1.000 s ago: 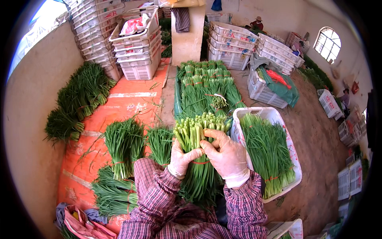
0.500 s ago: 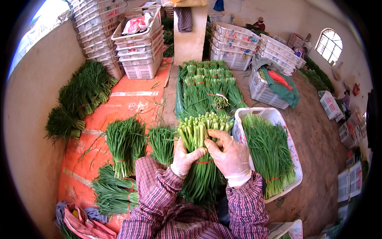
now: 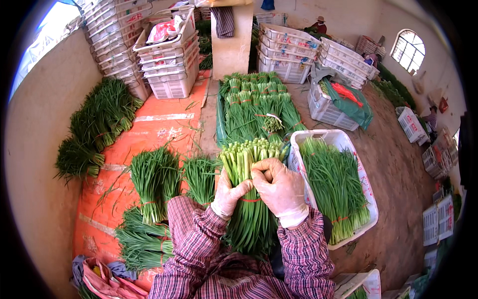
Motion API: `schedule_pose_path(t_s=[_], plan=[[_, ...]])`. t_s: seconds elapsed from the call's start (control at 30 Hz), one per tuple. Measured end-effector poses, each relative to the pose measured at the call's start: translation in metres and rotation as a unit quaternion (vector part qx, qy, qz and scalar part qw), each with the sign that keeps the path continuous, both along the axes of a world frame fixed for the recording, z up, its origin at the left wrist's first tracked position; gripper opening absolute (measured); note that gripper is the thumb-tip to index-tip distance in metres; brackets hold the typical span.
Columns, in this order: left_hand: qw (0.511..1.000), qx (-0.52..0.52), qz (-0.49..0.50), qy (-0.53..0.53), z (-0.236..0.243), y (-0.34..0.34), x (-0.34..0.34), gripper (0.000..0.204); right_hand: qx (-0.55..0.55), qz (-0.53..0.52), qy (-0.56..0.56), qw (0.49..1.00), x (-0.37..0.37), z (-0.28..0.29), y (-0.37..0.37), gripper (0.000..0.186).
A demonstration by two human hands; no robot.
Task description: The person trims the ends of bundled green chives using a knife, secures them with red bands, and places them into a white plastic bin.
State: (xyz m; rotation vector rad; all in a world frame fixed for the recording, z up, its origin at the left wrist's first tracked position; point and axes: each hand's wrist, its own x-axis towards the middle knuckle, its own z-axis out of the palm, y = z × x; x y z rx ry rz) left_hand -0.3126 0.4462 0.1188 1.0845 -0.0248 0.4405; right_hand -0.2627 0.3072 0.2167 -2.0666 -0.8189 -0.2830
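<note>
A thick bunch of garlic chives [image 3: 250,224] stands between my hands, pale cut ends up and green leaves hanging down, with a red band [image 3: 251,200] around it. My left hand [image 3: 229,196], in a thin translucent glove, grips the bunch from its left side, thumb across the front. On the right, my gloved right hand [image 3: 282,193] has its fingers curled and pinched at the stalks near the top; whether a single stalk is between them is hidden. Beside my right arm, a white crate [image 3: 372,209] holds more banded chives [image 3: 333,184].
Several banded bunches [image 3: 154,179] lie on an orange sheet [image 3: 164,132] to the left, and a dark green pile [image 3: 99,122] lies by the wall. Ahead are rows of bunches [image 3: 256,109]. Stacked crates [image 3: 172,74] flank a pillar [image 3: 231,50]. Other people [image 3: 319,25] are far right.
My right hand has drawn its fingers in from a spread grasp to a tighter pinch at the stalks. My left hand keeps its hold on the bunch. The view has shifted slightly.
</note>
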Motion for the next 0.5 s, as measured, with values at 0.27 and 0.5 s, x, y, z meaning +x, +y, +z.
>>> schedule_pose_path(t_s=[0.27,0.5], plan=[[1.0,0.011,0.013,-0.001,0.001,0.005,-0.001,0.079,-0.026,0.025,-0.143,0.989,-0.005,0.01,0.0,0.042],[1.0,0.009,-0.005,-0.019,0.005,0.001,-0.001,0.076,-0.126,-0.024,-0.185,0.974,-0.011,0.016,-0.004,0.034]])
